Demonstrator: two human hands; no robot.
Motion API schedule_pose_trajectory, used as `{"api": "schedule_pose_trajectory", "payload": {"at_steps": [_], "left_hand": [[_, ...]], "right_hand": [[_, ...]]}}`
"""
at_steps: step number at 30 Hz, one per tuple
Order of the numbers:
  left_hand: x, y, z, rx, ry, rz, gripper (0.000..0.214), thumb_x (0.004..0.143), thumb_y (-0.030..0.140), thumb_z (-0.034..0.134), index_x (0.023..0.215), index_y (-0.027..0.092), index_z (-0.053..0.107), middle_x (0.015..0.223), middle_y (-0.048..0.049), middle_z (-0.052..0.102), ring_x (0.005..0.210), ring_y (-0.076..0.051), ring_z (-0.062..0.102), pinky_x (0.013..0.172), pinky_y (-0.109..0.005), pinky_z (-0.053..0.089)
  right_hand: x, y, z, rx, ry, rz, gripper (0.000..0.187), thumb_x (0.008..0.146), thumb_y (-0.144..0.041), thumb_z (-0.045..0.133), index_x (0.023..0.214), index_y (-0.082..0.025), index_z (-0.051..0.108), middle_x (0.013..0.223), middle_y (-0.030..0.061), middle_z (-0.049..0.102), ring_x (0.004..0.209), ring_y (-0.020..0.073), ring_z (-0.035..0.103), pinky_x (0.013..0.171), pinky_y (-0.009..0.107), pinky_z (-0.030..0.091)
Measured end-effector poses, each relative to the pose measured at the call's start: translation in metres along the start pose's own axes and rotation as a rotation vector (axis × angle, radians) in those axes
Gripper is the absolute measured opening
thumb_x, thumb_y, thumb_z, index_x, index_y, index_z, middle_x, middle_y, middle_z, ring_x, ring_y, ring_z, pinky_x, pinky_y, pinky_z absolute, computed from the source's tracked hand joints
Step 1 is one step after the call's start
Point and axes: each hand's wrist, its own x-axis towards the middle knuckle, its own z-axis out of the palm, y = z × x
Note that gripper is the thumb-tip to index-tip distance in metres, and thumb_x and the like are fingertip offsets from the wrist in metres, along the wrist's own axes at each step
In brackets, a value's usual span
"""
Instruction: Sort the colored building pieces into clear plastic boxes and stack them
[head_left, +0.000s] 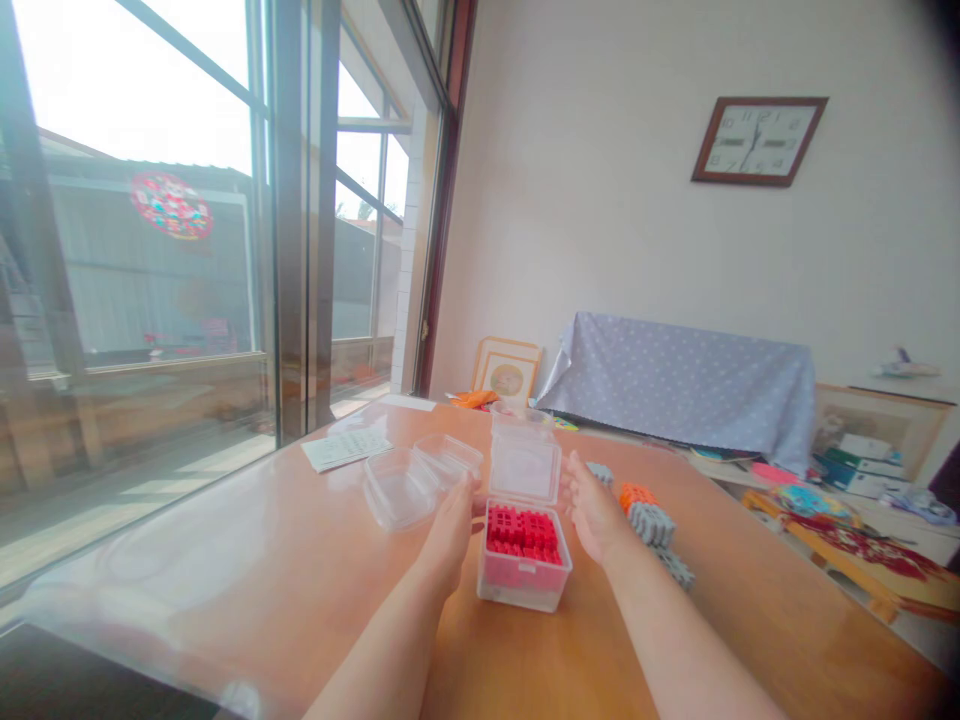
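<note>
A clear plastic box (523,592) with its hinged lid (525,470) raised stands in front of me, filled with red interlocking plastic pieces (523,532). My left hand (453,530) is at the box's left side, fingers extended and partly turned from view; whether they touch the wall I cannot tell. On the other side, my right hand (590,508) is open beside the raised lid, fingers apart and holding nothing. Grey interlocking pieces (651,523) and orange ones (637,494) lie in a row just right of my right hand and forearm.
Left of the box are an open clear container (397,490), a clear lid (448,458) and a printed sheet (346,450). More clear plastic and an orange packet (474,399) are at the wooden table's (330,590) far end. Glass windows run along the left.
</note>
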Motion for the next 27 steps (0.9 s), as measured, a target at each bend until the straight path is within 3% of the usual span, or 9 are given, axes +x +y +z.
{"api": "schedule_pose_trajectory", "payload": {"at_steps": [3,6,10,13,17,22,27], "left_hand": [[0.0,0.002,0.0,0.029,-0.011,-0.009,0.075,0.088,0.077,0.035,0.126,0.017,0.058,0.117,-0.0156,0.07,0.107,-0.028,0.065,0.094,-0.045,0.046],[-0.003,0.007,0.003,0.067,-0.05,0.005,0.071,0.088,0.076,0.035,0.118,0.018,0.063,0.118,-0.0144,0.069,0.107,-0.027,0.064,0.093,-0.043,0.047],[-0.011,0.013,0.005,0.124,-0.052,0.049,0.054,0.089,0.068,0.046,0.111,0.023,0.063,0.12,-0.0099,0.068,0.114,-0.026,0.061,0.091,-0.04,0.048],[-0.015,0.017,0.004,0.181,-0.051,0.052,0.044,0.088,0.06,0.052,0.112,0.025,0.063,0.12,-0.0072,0.067,0.116,-0.026,0.059,0.089,-0.038,0.048],[-0.017,0.022,0.003,0.223,-0.046,0.047,0.036,0.085,0.047,0.057,0.113,0.026,0.064,0.116,-0.0051,0.068,0.114,-0.026,0.059,0.089,-0.037,0.047],[-0.018,0.022,0.006,0.218,-0.151,0.053,0.037,0.079,0.031,0.062,0.114,0.021,0.061,0.111,-0.0063,0.068,0.105,-0.024,0.062,0.091,-0.035,0.048],[-0.017,0.014,0.006,0.387,-0.137,0.131,0.034,0.075,0.024,0.064,0.109,0.021,0.064,0.116,-0.0057,0.063,0.107,-0.023,0.059,0.093,-0.034,0.046]], "right_hand": [[-0.015,-0.003,0.0,-0.008,0.037,-0.033,0.067,0.087,-0.075,0.04,0.119,-0.021,0.064,0.122,0.0118,0.07,0.11,0.028,0.065,0.081,0.037,0.054],[-0.038,-0.003,0.0,-0.087,0.111,-0.087,0.06,0.085,-0.072,0.05,0.115,-0.022,0.066,0.126,0.0083,0.068,0.119,0.0278,0.059,0.088,0.036,0.051],[-0.069,0.003,0.0,-0.246,0.032,-0.184,0.046,0.085,-0.061,0.061,0.112,-0.023,0.066,0.12,0.0054,0.069,0.119,0.0259,0.058,0.102,0.038,0.044],[-0.084,0.009,0.0,-0.293,0.009,-0.2,0.046,0.084,-0.057,0.065,0.115,-0.023,0.065,0.122,0.0063,0.069,0.119,0.0271,0.059,0.105,0.041,0.044],[-0.095,0.018,0.001,-0.361,-0.015,-0.243,0.047,0.084,-0.053,0.065,0.122,-0.024,0.064,0.135,0.0084,0.062,0.126,0.0297,0.054,0.103,0.042,0.047],[-0.101,0.028,-0.001,-0.558,-0.005,-0.37,0.035,0.087,-0.047,0.061,0.113,-0.026,0.072,0.143,0.0079,0.055,0.133,0.0283,0.049,0.109,0.043,0.043],[-0.1,0.041,-0.006,-0.721,-0.004,-0.473,0.04,0.084,-0.043,0.065,0.121,-0.027,0.068,0.145,0.0083,0.051,0.134,0.0282,0.048,0.112,0.046,0.041]]}}
